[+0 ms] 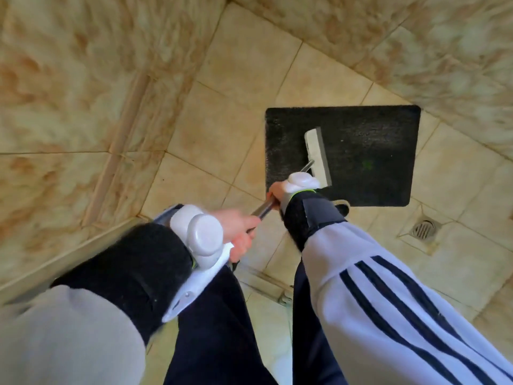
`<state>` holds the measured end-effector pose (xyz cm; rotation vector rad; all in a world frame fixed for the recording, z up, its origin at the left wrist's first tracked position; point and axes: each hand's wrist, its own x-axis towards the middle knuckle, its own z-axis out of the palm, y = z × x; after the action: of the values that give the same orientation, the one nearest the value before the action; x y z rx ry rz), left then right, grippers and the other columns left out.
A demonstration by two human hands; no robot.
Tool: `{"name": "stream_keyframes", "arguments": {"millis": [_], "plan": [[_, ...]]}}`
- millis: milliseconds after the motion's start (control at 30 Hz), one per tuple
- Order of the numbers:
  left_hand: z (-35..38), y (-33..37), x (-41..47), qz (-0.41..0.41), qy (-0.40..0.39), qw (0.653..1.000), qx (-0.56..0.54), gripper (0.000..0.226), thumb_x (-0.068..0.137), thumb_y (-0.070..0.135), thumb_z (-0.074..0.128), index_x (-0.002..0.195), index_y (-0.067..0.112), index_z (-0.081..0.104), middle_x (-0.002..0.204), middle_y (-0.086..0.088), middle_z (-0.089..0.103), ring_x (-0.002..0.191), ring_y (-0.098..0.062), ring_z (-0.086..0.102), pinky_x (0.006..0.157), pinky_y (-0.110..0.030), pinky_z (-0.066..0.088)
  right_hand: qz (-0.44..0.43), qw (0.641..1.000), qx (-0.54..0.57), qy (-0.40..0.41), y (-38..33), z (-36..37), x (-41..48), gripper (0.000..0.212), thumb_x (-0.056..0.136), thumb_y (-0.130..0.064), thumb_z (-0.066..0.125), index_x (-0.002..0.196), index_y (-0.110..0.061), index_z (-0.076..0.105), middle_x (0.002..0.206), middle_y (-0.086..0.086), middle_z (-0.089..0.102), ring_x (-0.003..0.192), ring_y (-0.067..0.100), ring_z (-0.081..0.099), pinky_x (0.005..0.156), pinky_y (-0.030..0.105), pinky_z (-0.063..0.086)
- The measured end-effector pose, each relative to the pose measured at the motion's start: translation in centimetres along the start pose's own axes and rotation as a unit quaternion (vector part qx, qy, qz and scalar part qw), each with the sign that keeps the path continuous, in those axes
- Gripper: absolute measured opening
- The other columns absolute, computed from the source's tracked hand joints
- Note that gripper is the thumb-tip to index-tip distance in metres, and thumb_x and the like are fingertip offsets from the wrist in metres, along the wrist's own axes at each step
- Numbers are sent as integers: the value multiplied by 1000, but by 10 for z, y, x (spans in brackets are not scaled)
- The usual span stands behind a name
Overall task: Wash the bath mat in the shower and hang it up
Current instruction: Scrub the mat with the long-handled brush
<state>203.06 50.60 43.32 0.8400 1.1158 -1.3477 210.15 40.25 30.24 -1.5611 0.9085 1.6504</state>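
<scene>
Black bath mat [374,162], right of centre, probably wants firm, overlapping strokes of the tool head [317,157], left hand [241,229] and right hand [277,194] both clamped round the pole [262,209].

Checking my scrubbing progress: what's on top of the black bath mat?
A white tool head lies on the bath mat; left hand and right hand grip its metal handle. The right hand covers part of the mat's near edge.
</scene>
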Motion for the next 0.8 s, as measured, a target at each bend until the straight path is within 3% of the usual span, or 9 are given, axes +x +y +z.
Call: {"name": "stream_keyframes", "arguments": {"millis": [100,233,333,500,567,667,733,800], "plan": [[-32,-31,-41,-12,37,999,-22,38,102,23,34,65,12,34,31,6,26,20,-5,23,31,-4,22,13,1000,5,-18,6,70,-6,23,99,-6,33,77,-11,37,53,6,56,20,4,48,26,12,39],[-49,-40,-69,-8,79,997,11,38,101,22,36,64,13,34,33,6,25,21,-7,23,32,-5,24,11,997,51,-56,5,103,-14,24,98,-5,33,75,-9,35,30,4,50,17,6,44,25,13,37],[-35,-19,-62,7,59,998,6,39,101,22,34,63,12,34,33,6,26,21,-5,24,32,-5,24,-23,998,53,-17,-5,75,-16,27,96,-3,40,70,-10,37,22,-4,42,17,3,42,26,11,37],[23,42,-6,39,-15,999,-19,39,100,22,34,63,13,33,28,7,27,18,-5,24,32,-2,21,-35,989,106,101,-29,-39,-3,33,98,-13,49,67,-11,39,23,-4,43,18,3,42,29,13,41],[42,63,14,42,-24,999,3,39,100,20,34,63,12,33,30,2,32,17,-7,27,34,-5,23,-41,979,136,145,-31,-76,11,31,98,-16,50,69,-12,38,36,2,51,30,11,51,42,24,47],[72,87,41,38,-25,998,-35,42,102,16,29,61,12,29,38,-1,35,21,-5,31,34,-11,25,-53,960,191,197,-30,-121,34,32,100,-14,44,70,-15,33,58,5,42,43,14,44,51,26,39],[79,91,52,45,54,994,-86,43,102,17,30,59,16,28,50,2,38,40,-5,35,42,-12,27,-57,964,160,204,-27,-131,47,33,100,-16,40,68,-13,33,46,6,45,32,14,45,54,27,37],[70,81,58,66,69,994,-55,43,102,18,32,59,19,29,56,3,36,48,-6,34,47,-14,27,-54,971,116,204,-21,-117,63,35,99,-17,37,65,-10,37,29,2,46,22,11,44,50,27,37]]}}
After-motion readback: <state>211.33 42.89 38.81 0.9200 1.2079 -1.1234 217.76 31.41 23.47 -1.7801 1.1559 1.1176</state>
